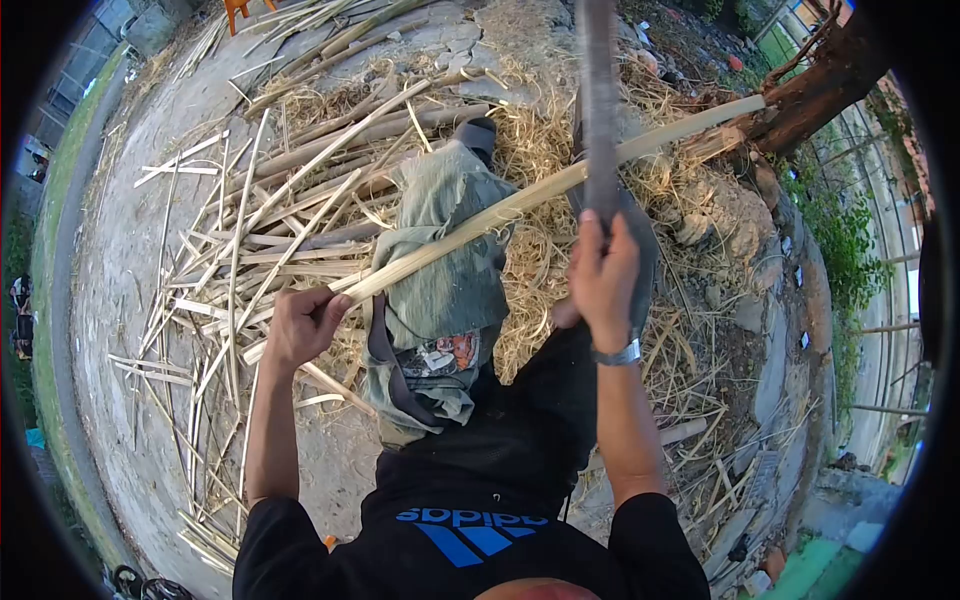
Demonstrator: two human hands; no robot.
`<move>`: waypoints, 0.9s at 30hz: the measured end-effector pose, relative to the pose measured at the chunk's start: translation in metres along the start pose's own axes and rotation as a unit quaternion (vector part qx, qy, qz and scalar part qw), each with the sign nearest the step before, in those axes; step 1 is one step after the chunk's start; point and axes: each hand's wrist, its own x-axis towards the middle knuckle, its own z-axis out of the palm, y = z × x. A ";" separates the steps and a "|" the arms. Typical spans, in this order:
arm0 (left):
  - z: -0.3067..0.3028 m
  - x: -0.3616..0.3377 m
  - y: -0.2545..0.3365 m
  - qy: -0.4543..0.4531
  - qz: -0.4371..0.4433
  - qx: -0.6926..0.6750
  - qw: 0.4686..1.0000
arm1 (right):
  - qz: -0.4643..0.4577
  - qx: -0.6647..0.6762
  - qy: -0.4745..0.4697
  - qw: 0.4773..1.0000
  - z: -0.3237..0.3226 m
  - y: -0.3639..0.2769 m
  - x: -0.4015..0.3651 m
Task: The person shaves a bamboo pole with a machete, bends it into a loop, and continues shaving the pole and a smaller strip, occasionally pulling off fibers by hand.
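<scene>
Sticks (285, 202), shavings (540, 255) clutter my feed
Left grip (308, 325) pinches the strip (450, 240); right grip (607, 268) clenches a blurry blade (598, 100) partly hiding it.

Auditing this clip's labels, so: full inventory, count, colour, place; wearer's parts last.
Bamboo-like strip: 1, pale yellow, slanting across centre
Long blade: 1, grey, blurred, top centre
Cloth: 1, grey-green, left of centre
Loose strips: many, pale yellow, left
Poles: several, brown, upper left
Shavings: many, straw, centre
Tree trunk: 1, brown, upper right
Foliage: uncounted, green, right
Chair-like thing: 1, orange, cropped, top left
Wristband: 1, silvery, right of centre
Shirt: 1, black, blue print, bottom
Trousers: 1 pair, black, lower centre
Left hand: 1, bare, left, holding strip
Right hand: 1, bare, right, holding blade
</scene>
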 end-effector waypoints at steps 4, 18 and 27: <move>-0.007 0.004 -0.013 0.001 0.012 0.024 1.000 | -0.098 -0.074 -0.073 0.990 0.008 -0.013 -0.023; -0.002 0.037 0.004 -0.033 0.000 0.037 0.999 | -0.093 -0.047 -0.042 0.994 0.011 0.003 0.006; -0.001 0.045 0.009 -0.021 0.004 0.031 0.999 | -0.105 -0.077 -0.119 0.984 0.034 -0.002 -0.026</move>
